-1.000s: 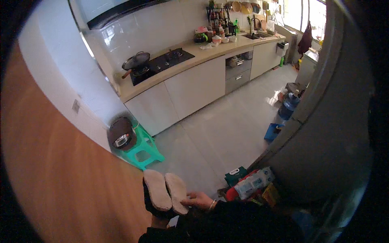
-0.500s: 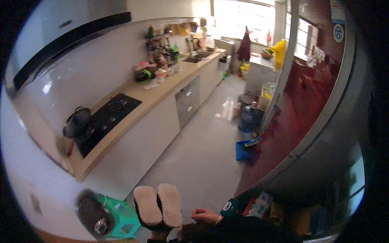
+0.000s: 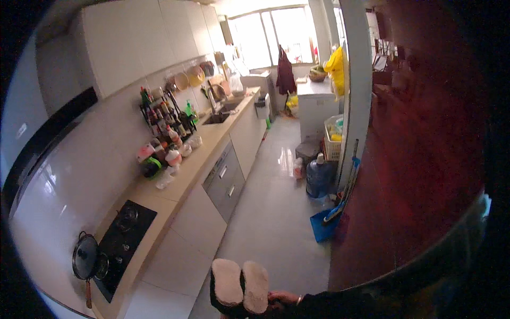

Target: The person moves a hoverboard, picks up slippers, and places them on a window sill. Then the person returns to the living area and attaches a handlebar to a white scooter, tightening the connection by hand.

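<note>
Pair of dark slippers with cream fleecy insoles (image 3: 241, 284), soles together, gripped in right hand (image 3: 281, 299) at lower frame edge above pale floor tiles (image 3: 276, 223). Left hand unseen. Step judged: carrying; next move calls for firm grip.

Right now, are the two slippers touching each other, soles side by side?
Touching. In the head view, the left slipper and the right slipper sit pressed together along their inner edges with no gap, soles facing the camera, held by the right hand from the right.
</note>
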`<action>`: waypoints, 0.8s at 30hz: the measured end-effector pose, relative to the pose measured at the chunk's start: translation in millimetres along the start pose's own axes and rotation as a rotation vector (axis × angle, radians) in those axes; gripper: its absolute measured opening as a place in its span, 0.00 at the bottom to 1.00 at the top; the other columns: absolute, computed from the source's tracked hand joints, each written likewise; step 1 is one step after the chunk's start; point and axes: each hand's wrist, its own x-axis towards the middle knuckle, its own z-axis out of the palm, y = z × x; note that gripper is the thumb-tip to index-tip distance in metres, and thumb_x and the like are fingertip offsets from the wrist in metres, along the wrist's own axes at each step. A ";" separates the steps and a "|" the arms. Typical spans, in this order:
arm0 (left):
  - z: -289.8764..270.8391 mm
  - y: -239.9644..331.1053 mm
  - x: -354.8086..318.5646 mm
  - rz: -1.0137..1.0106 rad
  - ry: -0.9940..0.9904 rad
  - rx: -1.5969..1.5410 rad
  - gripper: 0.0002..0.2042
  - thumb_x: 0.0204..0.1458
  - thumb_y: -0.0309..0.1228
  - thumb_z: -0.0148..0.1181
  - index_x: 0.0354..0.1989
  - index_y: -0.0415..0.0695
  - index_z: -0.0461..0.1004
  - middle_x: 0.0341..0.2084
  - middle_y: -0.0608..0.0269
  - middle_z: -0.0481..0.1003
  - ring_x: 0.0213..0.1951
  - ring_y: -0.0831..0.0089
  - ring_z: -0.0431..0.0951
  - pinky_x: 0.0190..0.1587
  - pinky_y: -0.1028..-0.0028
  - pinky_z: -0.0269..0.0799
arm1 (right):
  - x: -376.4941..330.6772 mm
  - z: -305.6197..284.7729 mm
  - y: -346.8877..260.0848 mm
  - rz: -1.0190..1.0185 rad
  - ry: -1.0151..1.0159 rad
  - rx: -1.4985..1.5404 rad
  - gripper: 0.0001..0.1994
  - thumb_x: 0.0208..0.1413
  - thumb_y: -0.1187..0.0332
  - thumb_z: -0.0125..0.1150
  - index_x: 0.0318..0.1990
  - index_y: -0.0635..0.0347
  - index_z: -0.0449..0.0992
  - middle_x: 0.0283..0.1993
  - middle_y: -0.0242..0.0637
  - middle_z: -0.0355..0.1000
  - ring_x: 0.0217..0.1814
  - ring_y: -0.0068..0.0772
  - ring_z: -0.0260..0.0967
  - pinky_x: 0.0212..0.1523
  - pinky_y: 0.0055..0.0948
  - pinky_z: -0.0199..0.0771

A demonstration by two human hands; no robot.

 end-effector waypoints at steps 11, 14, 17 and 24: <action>-39.1 57.9 147.5 -0.051 -0.034 -0.044 0.28 0.54 0.35 0.51 0.62 0.45 0.51 0.57 0.56 0.60 0.59 0.64 0.59 0.60 0.65 0.56 | 75.1 -52.1 -136.3 -0.081 -0.136 -0.532 0.20 0.54 0.62 0.57 0.51 0.62 0.67 0.45 0.32 0.68 0.44 0.23 0.63 0.44 0.21 0.64; -55.1 81.8 220.6 -0.049 -0.091 -0.052 0.28 0.54 0.35 0.51 0.62 0.45 0.51 0.57 0.56 0.60 0.59 0.64 0.59 0.60 0.65 0.56 | 110.7 -90.1 -173.9 -0.031 -0.201 -0.483 0.20 0.52 0.62 0.60 0.51 0.61 0.67 0.47 0.34 0.67 0.47 0.26 0.62 0.50 0.23 0.63; -63.5 123.7 297.3 -0.034 -0.191 -0.027 0.28 0.54 0.35 0.51 0.62 0.45 0.51 0.57 0.56 0.60 0.59 0.64 0.59 0.60 0.65 0.56 | 147.3 -133.9 -208.4 -0.009 0.045 -0.567 0.19 0.52 0.64 0.60 0.49 0.64 0.67 0.46 0.36 0.67 0.47 0.28 0.64 0.54 0.26 0.63; -56.7 212.7 437.5 0.009 -0.464 0.089 0.28 0.53 0.35 0.51 0.62 0.45 0.51 0.57 0.56 0.60 0.59 0.64 0.59 0.60 0.65 0.56 | 171.2 -185.7 -269.6 -0.749 0.219 -0.797 0.09 0.49 0.72 0.60 0.38 0.62 0.73 0.30 0.36 0.67 0.37 0.33 0.65 0.39 0.32 0.64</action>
